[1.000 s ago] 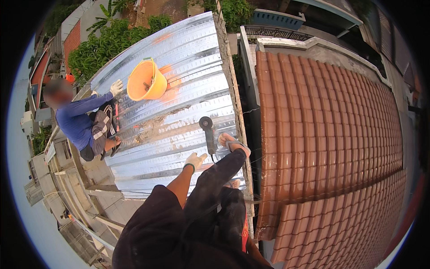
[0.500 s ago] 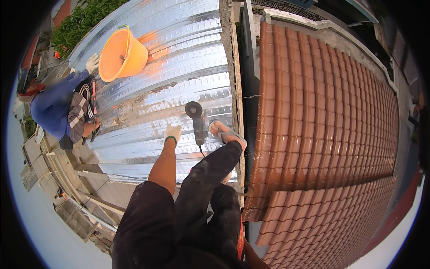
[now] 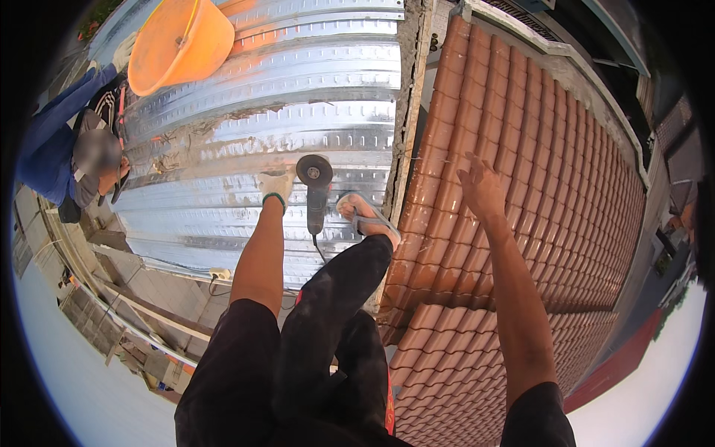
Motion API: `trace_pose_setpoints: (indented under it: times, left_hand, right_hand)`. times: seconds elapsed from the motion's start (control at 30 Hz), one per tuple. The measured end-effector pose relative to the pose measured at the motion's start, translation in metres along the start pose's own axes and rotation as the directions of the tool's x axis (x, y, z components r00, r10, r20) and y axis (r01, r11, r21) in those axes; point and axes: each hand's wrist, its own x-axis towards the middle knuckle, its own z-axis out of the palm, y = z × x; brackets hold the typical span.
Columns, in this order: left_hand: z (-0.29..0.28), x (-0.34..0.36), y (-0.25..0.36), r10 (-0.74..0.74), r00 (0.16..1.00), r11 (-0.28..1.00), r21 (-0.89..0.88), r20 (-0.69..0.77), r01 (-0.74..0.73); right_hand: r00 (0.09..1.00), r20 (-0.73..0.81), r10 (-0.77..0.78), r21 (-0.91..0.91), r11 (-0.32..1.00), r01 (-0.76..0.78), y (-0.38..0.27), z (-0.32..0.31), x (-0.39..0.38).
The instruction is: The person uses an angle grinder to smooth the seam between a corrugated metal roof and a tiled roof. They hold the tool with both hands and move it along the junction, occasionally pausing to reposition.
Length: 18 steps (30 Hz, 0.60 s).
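Note:
My left hand (image 3: 276,183), in a whitish glove with a green cuff, is over the ribbed metal sheet (image 3: 298,127), just left of an angle grinder (image 3: 316,195). Its fingers blend into the bright metal, so their pose is unclear. The grinder lies on the sheet, round disc at the far end, its cord trailing toward me. A gap separates glove and tool. My bare right hand (image 3: 484,186) hangs above the brown roof tiles (image 3: 551,216), fingers stretched out and apart, holding nothing.
An orange bucket (image 3: 201,52) stands on the sheet at far left. Beside it crouches another person in blue (image 3: 56,156), one gloved hand near the bucket. My sandalled foot (image 3: 365,214) is right of the grinder. A rough concrete edge (image 3: 408,82) divides metal and tiles.
My right hand has come into view over the tiles. My view has shifted, with the bucket and other person now nearer the upper left. The grinder still lies on the sheet.

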Motion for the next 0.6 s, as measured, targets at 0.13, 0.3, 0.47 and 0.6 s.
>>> trace_pose_setpoints:
  times: [0.13, 0.3, 0.47, 0.6]
  left_hand:
    - [0.001, -0.012, 0.015, -0.209, 0.977, 0.974, -0.096, -0.041, 0.204]
    - [-0.010, -0.011, 0.013, -0.257, 0.965, 0.959, -0.112, 0.049, 0.261]
    - [-0.004, -0.006, 0.016, -0.255, 0.965, 0.961, -0.092, 0.063, 0.260]
    - [-0.007, -0.008, 0.021, -0.245, 0.966, 0.964, -0.084, 0.083, 0.251]
  right_hand:
    - [0.967, 0.029, -0.252, -0.181, 0.950, 0.253, -0.110, -0.019, 0.117]
    - [0.763, -0.027, -0.645, -0.483, 0.677, 0.555, -0.184, 0.062, 0.234]
    - [0.845, 0.109, -0.523, -0.592, 0.649, 0.478, -0.210, 0.125, 0.291]
    - [0.868, 0.242, -0.434, -0.563, 0.666, 0.490, -0.231, 0.108, 0.298]
